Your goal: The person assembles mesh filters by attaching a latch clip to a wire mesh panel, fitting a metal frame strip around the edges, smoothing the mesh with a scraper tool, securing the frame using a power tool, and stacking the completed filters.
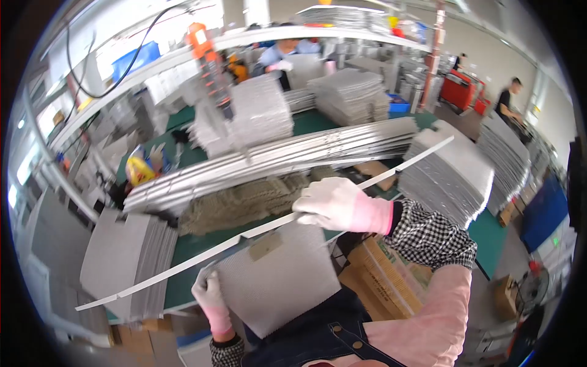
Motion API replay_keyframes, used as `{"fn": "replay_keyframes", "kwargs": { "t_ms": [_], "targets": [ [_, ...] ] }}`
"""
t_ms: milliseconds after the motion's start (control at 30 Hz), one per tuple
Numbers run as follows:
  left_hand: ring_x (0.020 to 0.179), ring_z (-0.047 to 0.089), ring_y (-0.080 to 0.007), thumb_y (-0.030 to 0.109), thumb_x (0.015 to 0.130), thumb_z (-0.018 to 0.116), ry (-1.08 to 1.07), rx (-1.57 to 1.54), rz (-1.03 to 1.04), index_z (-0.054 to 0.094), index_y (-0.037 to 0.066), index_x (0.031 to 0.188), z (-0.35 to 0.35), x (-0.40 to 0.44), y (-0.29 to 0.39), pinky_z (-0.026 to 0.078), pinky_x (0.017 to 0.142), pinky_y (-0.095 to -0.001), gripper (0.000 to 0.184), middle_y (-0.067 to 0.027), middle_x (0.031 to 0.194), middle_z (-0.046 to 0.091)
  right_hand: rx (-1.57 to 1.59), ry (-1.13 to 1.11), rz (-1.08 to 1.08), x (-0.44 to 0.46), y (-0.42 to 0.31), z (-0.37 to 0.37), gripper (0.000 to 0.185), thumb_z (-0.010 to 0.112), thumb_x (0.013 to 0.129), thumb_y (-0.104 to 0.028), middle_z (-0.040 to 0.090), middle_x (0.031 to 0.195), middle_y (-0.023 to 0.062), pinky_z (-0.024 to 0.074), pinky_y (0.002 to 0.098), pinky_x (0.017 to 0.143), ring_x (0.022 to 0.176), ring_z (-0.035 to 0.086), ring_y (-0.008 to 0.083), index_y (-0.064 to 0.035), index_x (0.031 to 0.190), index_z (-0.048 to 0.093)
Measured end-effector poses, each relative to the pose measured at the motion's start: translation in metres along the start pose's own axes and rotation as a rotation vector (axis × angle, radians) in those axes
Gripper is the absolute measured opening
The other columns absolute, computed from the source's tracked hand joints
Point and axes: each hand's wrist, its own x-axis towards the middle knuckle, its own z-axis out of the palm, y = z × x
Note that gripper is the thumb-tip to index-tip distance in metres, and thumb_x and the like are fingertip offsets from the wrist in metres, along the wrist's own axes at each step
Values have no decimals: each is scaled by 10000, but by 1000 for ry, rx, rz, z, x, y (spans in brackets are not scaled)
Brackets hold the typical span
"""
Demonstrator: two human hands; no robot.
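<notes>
My right hand, in a white glove with a pink cuff, pinches a long thin white strip near its middle. The strip slants from lower left to upper right across the bench. Below it, a grey fine-textured panel leans in front of my body, with a brownish patch near its upper edge. My left hand, gloved the same way, is closed on the panel's left edge. The strip runs along the panel's top; whether they touch I cannot tell.
Long metal strips lie bundled across the green bench, behind a crumpled grey-brown cloth. Stacks of grey panels stand left and right. An orange-topped tool hangs above. A cardboard box sits below. Other people work behind.
</notes>
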Motion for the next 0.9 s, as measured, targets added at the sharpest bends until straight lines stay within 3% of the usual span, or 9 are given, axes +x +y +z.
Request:
{"fn": "replay_keyframes", "kwargs": {
  "t_ms": [200, 333, 367, 433, 533, 633, 667, 733, 900],
  "targets": [
    [775, 524, -41, 17, 885, 636, 57, 94, -48, 686, -49, 1068, -13, -17, 13, 457, 684, -224, 201, 13, 841, 662, 318, -261, -50, 87, -52, 78, 179, 694, 857, -294, 602, 869, 64, 517, 403, 711, 823, 630, 275, -130, 927, 679],
    [839, 548, -34, 7, 885, 645, 106, -117, -65, 677, -59, 1084, -3, -35, 19, 463, 769, -222, 212, 10, 915, 692, 501, -353, -17, 91, -72, 101, 198, 692, 856, -278, 594, 899, 83, 512, 412, 758, 887, 621, 279, -127, 983, 698],
    [739, 498, -31, 29, 894, 612, 168, -74, -99, 710, -55, 974, 0, -37, 21, 426, 633, -228, 152, 57, 787, 611, 535, -329, -64, 91, -74, 109, 199, 692, 848, -273, 591, 903, 87, 511, 412, 764, 894, 619, 284, -124, 980, 696],
    [751, 529, -57, 25, 902, 596, 141, 166, -137, 712, -64, 995, -8, -43, 28, 445, 650, -234, 173, 37, 815, 631, 585, -295, -136, 87, -69, 117, 211, 677, 836, -271, 582, 912, 99, 509, 412, 787, 913, 611, 297, -115, 977, 686],
    [780, 584, -97, 35, 933, 532, 157, -76, -168, 687, -88, 1008, 3, -41, 26, 477, 676, -257, 212, -44, 877, 679, 543, -303, -216, 83, -59, 136, 228, 654, 840, -297, 568, 956, 125, 508, 446, 805, 937, 610, 316, -98, 952, 659],
    [792, 542, -114, 36, 918, 524, 138, -61, -61, 657, -108, 965, -14, -31, -5, 449, 701, -275, 202, -41, 846, 636, 522, -477, -168, 90, -47, 131, 230, 666, 849, -292, 583, 994, 119, 504, 450, 807, 966, 621, 326, -114, 994, 665],
    [757, 527, -111, 87, 926, 547, 177, -104, -69, 651, -94, 905, -9, -28, -6, 436, 678, -281, 210, -38, 821, 626, 494, -460, -97, 86, -42, 130, 230, 666, 849, -292, 583, 994, 119, 504, 450, 807, 966, 621, 326, -114, 994, 665],
    [788, 547, -124, 225, 998, 567, 68, -120, -97, 649, -64, 970, -17, -23, -12, 462, 737, -284, 302, -56, 891, 633, 682, -569, -122, 89, -37, 128, 235, 661, 866, -283, 596, 1009, 115, 503, 444, 797, 963, 622, 334, -99, 1013, 662],
    [780, 554, -132, 284, 980, 615, 64, -203, -143, 647, -47, 967, -13, -25, -7, 462, 742, -289, 332, -50, 873, 627, 758, -647, -104, 88, -40, 122, 239, 649, 887, -277, 612, 1008, 128, 497, 440, 802, 964, 621, 337, -77, 1017, 644]
  ]
}}
